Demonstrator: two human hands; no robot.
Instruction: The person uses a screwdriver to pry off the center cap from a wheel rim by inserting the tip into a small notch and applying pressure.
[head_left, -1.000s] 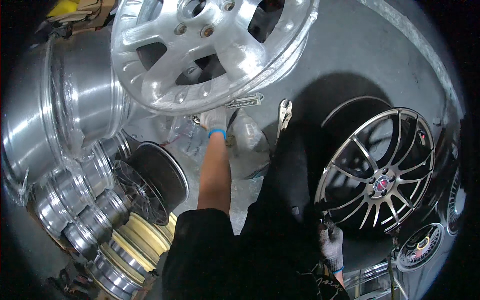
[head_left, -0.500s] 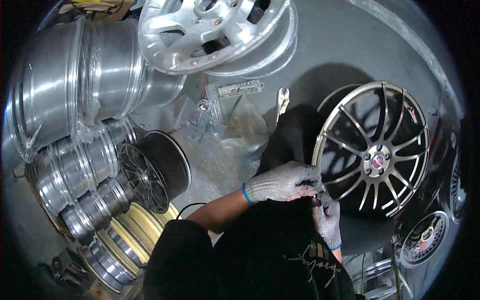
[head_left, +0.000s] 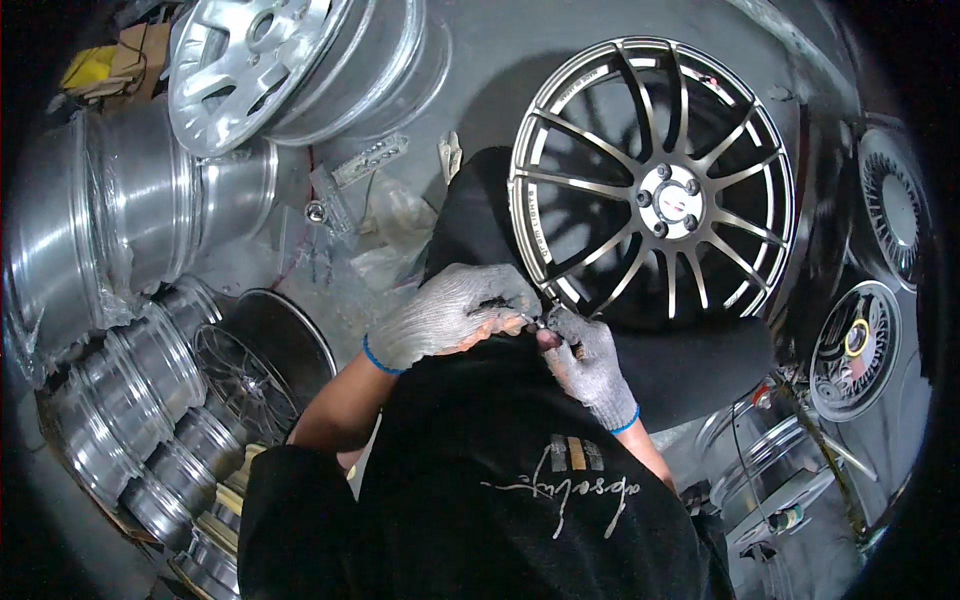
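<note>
Both gloved hands meet low in the middle here, the left grip (head_left: 445, 315) and the right grip (head_left: 592, 365) closed with fingertips pinched on a small piece (head_left: 539, 323), too tiny to identify. It looks light and hard, easy to fumble in knit gloves, so a fingertip pinch suits it. And just beyond, to the right, sits the multi-spoke alloy wheel (head_left: 672, 200), tilted by the dark-trousered leg (head_left: 690, 370), its near-left rim close to those fingers; whether they touch it, I can't tell. That wheel should be rigid and fairly heavy, its smooth finish liable to slip or scratch: best taken two-handed, opposite sides of the rim, or through the spokes.
</note>
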